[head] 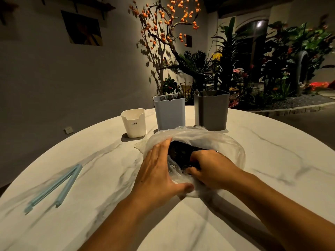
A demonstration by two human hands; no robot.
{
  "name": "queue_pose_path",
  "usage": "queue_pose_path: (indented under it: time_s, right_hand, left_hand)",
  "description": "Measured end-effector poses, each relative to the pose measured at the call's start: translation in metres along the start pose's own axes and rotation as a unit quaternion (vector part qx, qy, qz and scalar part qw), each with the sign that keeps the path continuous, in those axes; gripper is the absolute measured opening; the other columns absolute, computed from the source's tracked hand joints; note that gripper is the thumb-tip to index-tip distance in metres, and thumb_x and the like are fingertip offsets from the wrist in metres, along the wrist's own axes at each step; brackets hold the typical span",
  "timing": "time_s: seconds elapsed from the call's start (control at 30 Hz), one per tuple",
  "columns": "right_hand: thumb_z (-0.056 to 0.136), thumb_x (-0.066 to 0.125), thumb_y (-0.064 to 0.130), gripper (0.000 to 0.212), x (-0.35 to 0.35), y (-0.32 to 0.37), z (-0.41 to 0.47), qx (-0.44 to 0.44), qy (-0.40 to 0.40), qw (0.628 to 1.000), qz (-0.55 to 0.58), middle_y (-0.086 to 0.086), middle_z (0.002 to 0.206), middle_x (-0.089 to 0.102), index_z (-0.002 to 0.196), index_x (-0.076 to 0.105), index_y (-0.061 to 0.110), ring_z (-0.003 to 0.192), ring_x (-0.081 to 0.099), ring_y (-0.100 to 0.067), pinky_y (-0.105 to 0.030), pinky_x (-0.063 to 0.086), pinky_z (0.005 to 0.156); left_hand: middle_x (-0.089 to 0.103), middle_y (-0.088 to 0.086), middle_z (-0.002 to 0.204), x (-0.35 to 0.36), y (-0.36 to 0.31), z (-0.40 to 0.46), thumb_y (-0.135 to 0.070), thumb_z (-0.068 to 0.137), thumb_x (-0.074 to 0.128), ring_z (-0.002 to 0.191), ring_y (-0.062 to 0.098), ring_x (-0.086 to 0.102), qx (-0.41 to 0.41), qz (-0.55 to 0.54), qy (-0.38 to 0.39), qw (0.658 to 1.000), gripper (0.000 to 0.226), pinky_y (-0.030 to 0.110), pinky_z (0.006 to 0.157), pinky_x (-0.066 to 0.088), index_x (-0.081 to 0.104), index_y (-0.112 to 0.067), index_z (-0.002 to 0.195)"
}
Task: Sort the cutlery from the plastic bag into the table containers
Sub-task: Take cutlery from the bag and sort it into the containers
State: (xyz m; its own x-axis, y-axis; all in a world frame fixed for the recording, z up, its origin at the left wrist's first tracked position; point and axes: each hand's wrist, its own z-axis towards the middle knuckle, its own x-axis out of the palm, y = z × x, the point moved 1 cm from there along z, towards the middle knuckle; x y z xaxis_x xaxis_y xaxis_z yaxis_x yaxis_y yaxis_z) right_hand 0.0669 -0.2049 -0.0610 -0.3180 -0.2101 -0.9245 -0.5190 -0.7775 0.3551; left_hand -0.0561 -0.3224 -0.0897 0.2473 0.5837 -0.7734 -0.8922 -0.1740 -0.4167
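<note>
A clear plastic bag (213, 140) lies on the white marble table (272, 169), its mouth open toward me with dark cutlery (181, 151) inside. My left hand (157, 171) lies flat with straight fingers on the bag's left edge, thumb under the film. My right hand (210, 169) reaches into the bag's mouth with curled fingers around the dark cutlery; what exactly it grips is hidden. Behind the bag stand three containers: a short white one (134, 123), a light blue-grey one (169, 113) with dark cutlery tips showing, and a dark grey one (212, 110).
A light blue bag sealing clip (56, 187) lies open on the table at the left. Beyond the table's far edge are plants and a branch with orange fruits. A wall rises at the left.
</note>
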Motion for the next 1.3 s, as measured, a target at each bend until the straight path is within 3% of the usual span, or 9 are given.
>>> queue_pose_path:
  time_s: [0.2,0.27,0.37,0.53,0.7,0.9,1.0,1.13,1.3]
  right_hand:
    - [0.092,0.065,0.035,0.035,0.0,0.005,-0.002,0.005,0.021,1.0,0.001,0.001,0.114,0.061,0.121,0.049,0.022,0.099,0.059,-0.018,-0.032,0.051,0.096]
    - [0.092,0.066,0.03,0.037,0.0,0.005,-0.003,0.004,0.012,1.0,0.011,0.002,0.115,0.06,0.124,0.048,0.023,0.1,0.058,-0.017,-0.032,0.051,0.096]
    - [0.097,0.059,0.024,0.023,-0.001,0.002,-0.002,0.0,-0.017,0.999,0.033,0.001,0.113,0.064,0.12,0.057,0.023,0.097,0.06,-0.016,-0.029,0.053,0.093]
    - [0.101,0.05,0.025,0.011,-0.009,-0.001,-0.001,-0.002,-0.022,0.999,0.05,0.001,0.106,0.06,0.111,0.054,0.023,0.092,0.054,-0.014,-0.023,0.048,0.084]
    - [0.101,0.051,0.023,0.01,-0.01,-0.001,-0.002,-0.024,-0.017,0.997,0.07,0.005,0.095,0.052,0.098,0.043,0.028,0.078,0.048,-0.009,-0.02,0.043,0.075]
    - [0.104,0.04,0.035,0.006,-0.008,-0.001,-0.004,-0.062,-0.038,0.995,0.071,0.008,0.101,0.053,0.101,0.042,0.031,0.087,0.049,-0.01,-0.024,0.043,0.078]
    - [0.105,0.035,0.037,0.01,-0.008,-0.004,-0.006,-0.08,-0.051,0.994,0.047,0.009,0.105,0.053,0.103,0.043,0.031,0.093,0.05,-0.011,-0.028,0.048,0.088]
    - [0.105,0.035,0.036,0.007,-0.007,-0.006,-0.006,-0.092,-0.066,0.993,0.039,0.009,0.105,0.052,0.103,0.042,0.033,0.093,0.049,-0.008,-0.023,0.045,0.088]
    - [0.105,0.036,0.029,0.009,-0.01,-0.001,-0.005,-0.106,-0.077,0.978,0.163,0.011,0.093,0.054,0.1,0.044,0.03,0.083,0.052,-0.009,-0.02,0.044,0.076]
  left_hand:
    - [0.016,-0.013,0.159,0.005,0.0,0.001,-0.074,0.059,0.075,0.147,0.012,0.02,-0.005,-0.001,-0.006,1.0,0.119,0.03,0.118,0.02,-0.016,-0.06,0.135]
    - [0.019,-0.013,0.157,0.001,0.0,0.001,-0.077,0.056,0.074,0.145,0.011,0.024,0.008,-0.01,-0.018,1.0,0.118,0.03,0.116,0.024,-0.008,-0.057,0.14]
    - [0.021,-0.015,0.156,-0.008,0.0,0.003,-0.084,0.054,0.068,0.142,0.011,0.027,0.008,-0.036,-0.036,0.999,0.118,0.033,0.115,0.031,0.003,-0.048,0.147]
    - [0.024,-0.014,0.158,-0.015,-0.004,0.004,-0.091,0.06,0.045,0.144,0.013,0.029,-0.038,-0.096,-0.064,0.993,0.102,0.045,0.115,0.035,0.007,-0.049,0.144]
    - [0.025,-0.013,0.157,-0.016,-0.006,0.003,-0.084,0.066,0.051,0.143,0.013,0.031,-0.048,-0.106,-0.061,0.991,0.098,0.042,0.116,0.034,0.008,-0.046,0.145]
    - [0.028,-0.012,0.155,-0.017,-0.003,0.002,-0.079,0.066,0.057,0.141,0.012,0.033,-0.056,-0.113,-0.062,0.99,0.101,0.034,0.113,0.032,0.009,-0.043,0.147]
    - [0.027,-0.012,0.156,-0.015,-0.003,0.003,-0.079,0.067,0.057,0.142,0.013,0.032,-0.062,-0.118,-0.062,0.989,0.101,0.034,0.112,0.031,0.009,-0.042,0.148]
    - [0.027,-0.011,0.157,-0.013,-0.004,0.003,-0.078,0.07,0.056,0.143,0.015,0.031,-0.07,-0.123,-0.062,0.988,0.097,0.03,0.11,0.028,0.011,-0.041,0.148]
    - [0.033,-0.012,0.153,-0.014,-0.008,0.003,-0.066,0.075,0.062,0.138,0.007,0.033,-0.083,-0.162,-0.052,0.982,0.088,0.022,0.106,0.026,0.02,-0.038,0.147]
